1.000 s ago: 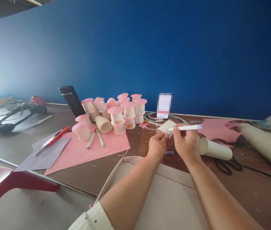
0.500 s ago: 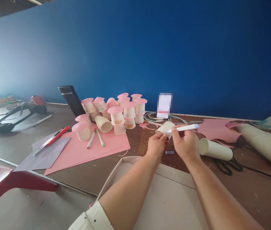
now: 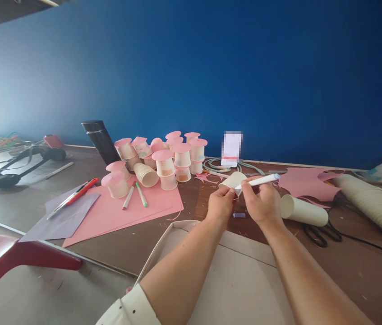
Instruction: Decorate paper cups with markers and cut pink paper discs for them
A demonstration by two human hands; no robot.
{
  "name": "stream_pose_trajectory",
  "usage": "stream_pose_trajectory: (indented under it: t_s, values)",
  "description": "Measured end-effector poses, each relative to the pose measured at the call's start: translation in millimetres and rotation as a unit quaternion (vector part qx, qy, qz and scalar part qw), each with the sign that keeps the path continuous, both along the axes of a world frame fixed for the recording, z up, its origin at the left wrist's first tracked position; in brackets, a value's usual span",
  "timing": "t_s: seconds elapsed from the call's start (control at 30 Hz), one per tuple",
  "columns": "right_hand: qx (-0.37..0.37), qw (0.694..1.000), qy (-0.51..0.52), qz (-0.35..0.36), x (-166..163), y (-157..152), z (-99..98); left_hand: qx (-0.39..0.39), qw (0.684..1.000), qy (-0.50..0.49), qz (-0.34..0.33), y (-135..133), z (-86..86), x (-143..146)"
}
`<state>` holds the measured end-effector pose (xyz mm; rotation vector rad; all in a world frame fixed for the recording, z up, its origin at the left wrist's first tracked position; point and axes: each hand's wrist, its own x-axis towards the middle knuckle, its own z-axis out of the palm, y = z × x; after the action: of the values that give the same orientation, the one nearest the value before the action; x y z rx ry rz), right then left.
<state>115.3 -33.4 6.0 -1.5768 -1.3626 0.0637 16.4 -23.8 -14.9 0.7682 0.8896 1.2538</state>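
Note:
My left hand (image 3: 221, 204) is closed on the near side of a white paper cup (image 3: 233, 179), which lies tilted on its side. Pinched in my right hand (image 3: 261, 201) is a white marker (image 3: 263, 180), its back end pointing right. The marker's tip is at the cup's wall, partly hidden by my fingers; I cannot tell whether it touches. A small purple pen cap (image 3: 239, 215) lies on the table (image 3: 211, 216) just below my hands. To the right of my right hand, a white paper tube or cup (image 3: 304, 211) rests on its side.
Paper cups with pink tops (image 3: 168, 162) cluster left of centre, before a black flask (image 3: 100, 141). Pink sheets (image 3: 157, 205) hold two markers; a red utility knife (image 3: 77, 194) lies on purple paper (image 3: 58, 228). Nested cups (image 3: 373, 207) lie right, a phone (image 3: 231, 149) stands behind.
The back end of the marker has dipped and shifted slightly left with my right hand. The cup and my left hand stay nearly in place.

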Motion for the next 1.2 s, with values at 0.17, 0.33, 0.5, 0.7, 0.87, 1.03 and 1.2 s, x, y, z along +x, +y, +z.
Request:
stream_pose_trajectory:
  t_s: [0.17,0.33,0.5,0.7,0.87,1.03,1.2]
  values:
    - [0.009,1.000,-0.001,-0.011,0.4,0.2,-1.0,-0.016,1.000,-0.026,0.004,-0.9,2.4,0.3]
    - [-0.004,1.000,-0.007,-0.018,0.7,1.5,-0.5,-0.020,0.999,-0.035,0.006,-2.0,4.4,-0.6]
    - [0.007,1.000,-0.006,-0.014,1.6,2.1,-1.1,-0.031,0.999,-0.038,0.014,-2.9,7.0,-1.2]
    - [0.012,1.000,-0.002,-0.010,1.4,1.8,-1.4,-0.027,0.998,-0.057,0.012,-3.5,8.2,-1.9]
    - [0.069,0.997,0.030,-0.026,3.8,1.3,-0.7,-0.055,0.994,-0.090,0.013,-2.1,8.8,-2.6]
    - [0.076,0.997,0.023,-0.007,2.1,0.6,-1.4,-0.052,0.994,-0.094,0.009,-1.7,8.3,-2.2]
    - [0.073,0.997,-0.018,0.012,-2.2,-0.7,-1.4,-0.023,0.996,-0.090,-0.007,-2.0,5.6,-1.4]
